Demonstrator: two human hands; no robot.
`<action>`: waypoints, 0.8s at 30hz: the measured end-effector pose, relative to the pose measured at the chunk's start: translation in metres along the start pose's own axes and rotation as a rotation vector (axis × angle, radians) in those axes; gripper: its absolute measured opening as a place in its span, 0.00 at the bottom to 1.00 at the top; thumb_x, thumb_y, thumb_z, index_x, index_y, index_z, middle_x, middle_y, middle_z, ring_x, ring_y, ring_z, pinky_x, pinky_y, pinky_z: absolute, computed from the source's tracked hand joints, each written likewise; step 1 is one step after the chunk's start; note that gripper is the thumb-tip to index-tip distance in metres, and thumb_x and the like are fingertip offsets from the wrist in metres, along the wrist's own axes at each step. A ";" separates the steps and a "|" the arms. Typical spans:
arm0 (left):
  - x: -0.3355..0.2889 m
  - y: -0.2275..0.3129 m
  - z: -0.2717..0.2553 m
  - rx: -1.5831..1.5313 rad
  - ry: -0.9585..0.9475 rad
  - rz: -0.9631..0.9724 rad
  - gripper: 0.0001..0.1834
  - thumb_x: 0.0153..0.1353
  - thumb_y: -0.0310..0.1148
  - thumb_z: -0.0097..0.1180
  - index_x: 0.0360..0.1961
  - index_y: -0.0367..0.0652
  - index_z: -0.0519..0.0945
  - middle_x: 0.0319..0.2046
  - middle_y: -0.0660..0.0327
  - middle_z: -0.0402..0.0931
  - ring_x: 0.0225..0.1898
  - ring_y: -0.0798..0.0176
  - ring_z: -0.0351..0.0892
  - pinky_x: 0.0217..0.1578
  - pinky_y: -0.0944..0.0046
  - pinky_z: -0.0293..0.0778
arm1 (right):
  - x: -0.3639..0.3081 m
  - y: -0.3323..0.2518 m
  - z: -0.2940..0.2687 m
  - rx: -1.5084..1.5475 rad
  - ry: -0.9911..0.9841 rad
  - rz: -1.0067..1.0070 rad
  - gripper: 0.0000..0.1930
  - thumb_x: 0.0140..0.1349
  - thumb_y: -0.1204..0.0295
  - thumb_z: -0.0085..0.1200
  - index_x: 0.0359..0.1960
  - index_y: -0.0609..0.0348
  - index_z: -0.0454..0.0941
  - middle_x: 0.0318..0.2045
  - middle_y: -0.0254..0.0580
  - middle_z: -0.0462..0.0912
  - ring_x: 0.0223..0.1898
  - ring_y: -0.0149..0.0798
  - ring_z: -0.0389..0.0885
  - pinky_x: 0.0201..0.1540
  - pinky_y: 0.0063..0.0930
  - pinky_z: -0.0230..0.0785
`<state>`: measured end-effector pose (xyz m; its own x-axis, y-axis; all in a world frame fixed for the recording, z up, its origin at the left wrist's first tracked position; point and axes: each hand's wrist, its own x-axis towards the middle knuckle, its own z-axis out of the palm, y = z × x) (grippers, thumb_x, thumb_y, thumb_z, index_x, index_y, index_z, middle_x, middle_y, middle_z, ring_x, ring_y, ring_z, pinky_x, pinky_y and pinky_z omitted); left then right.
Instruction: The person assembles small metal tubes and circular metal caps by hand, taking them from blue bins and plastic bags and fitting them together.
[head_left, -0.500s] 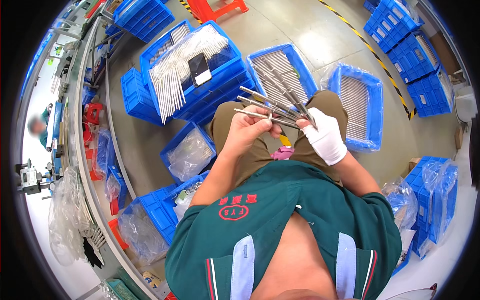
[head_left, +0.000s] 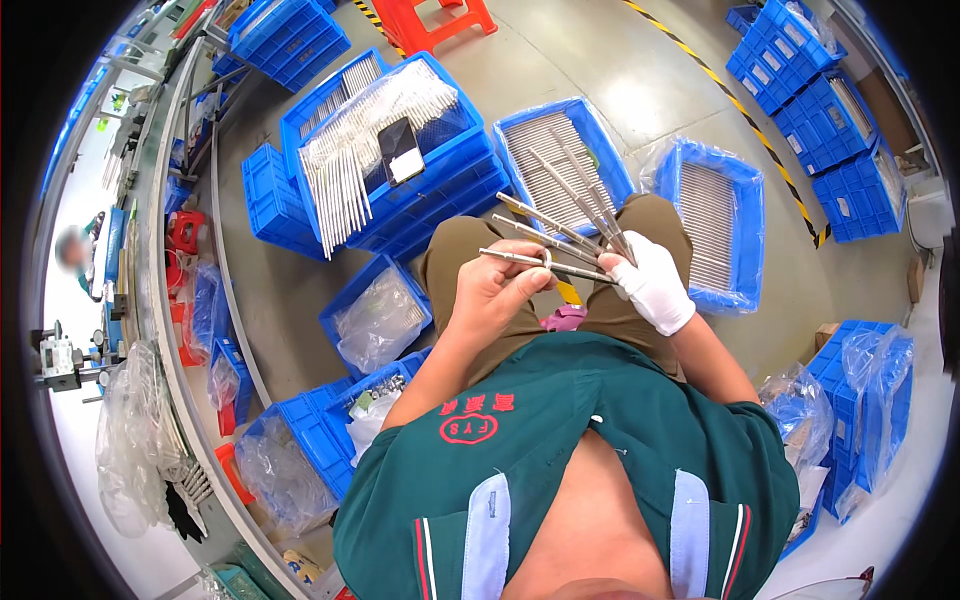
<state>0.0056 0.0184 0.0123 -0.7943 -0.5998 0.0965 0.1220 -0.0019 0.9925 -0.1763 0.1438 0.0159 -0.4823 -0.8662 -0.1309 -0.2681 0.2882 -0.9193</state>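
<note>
Head view, left hand: the bare left hand (head_left: 497, 290) pinches one thin metal rod (head_left: 545, 263) near its left end, fingers closed on it, and holds it roughly level above the lap.
Head view, right hand: the right hand (head_left: 652, 283), in a white glove, grips a fan of metal rods (head_left: 575, 205) by their near ends; the far ends splay up and to the left.
Where the rods are: all are held in the air over the person's knees, in front of the green shirt; the single rod's right end reaches the gloved fist and appears to touch the bundle there.
Around them: a blue tray of laid-out rods (head_left: 560, 165) sits on the floor just beyond the knees, a second blue tray lined with plastic (head_left: 722, 220) to the right, and a blue crate heaped with white rods (head_left: 385, 140) to the left.
Doing it well: it seems wise to keep the gloved grip firm, so the fan does not slip.
Handling: the rods look slender and smooth, so moving them one at a time is probably safest.
Risk: the splayed tips could catch each other.
</note>
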 end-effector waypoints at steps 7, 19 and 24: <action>0.007 -0.003 0.005 -0.296 0.071 -0.112 0.14 0.54 0.23 0.56 0.43 0.31 0.72 0.28 0.54 0.78 0.28 0.67 0.79 0.29 0.70 0.75 | 0.002 -0.009 0.005 -0.070 0.075 -0.072 0.09 0.55 0.68 0.53 0.30 0.62 0.72 0.19 0.43 0.73 0.20 0.36 0.71 0.27 0.28 0.64; 0.002 0.010 -0.009 -0.131 0.246 -0.040 0.10 0.56 0.29 0.55 0.35 0.32 0.72 0.18 0.56 0.74 0.17 0.66 0.74 0.20 0.70 0.72 | 0.005 0.007 0.009 -0.238 0.171 -0.247 0.08 0.56 0.66 0.54 0.29 0.58 0.73 0.17 0.46 0.74 0.20 0.47 0.75 0.24 0.34 0.65; 0.009 0.022 -0.072 -0.112 0.314 0.074 0.15 0.61 0.37 0.50 0.36 0.31 0.73 0.20 0.56 0.74 0.20 0.67 0.74 0.23 0.72 0.71 | 0.002 0.024 -0.013 -0.188 0.155 -0.050 0.11 0.57 0.65 0.52 0.29 0.62 0.73 0.18 0.47 0.75 0.21 0.42 0.75 0.27 0.31 0.66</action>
<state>0.0440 -0.0443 0.0297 -0.5608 -0.8187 0.1232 0.2507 -0.0261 0.9677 -0.1941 0.1542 -0.0012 -0.5830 -0.8123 -0.0149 -0.4383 0.3299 -0.8361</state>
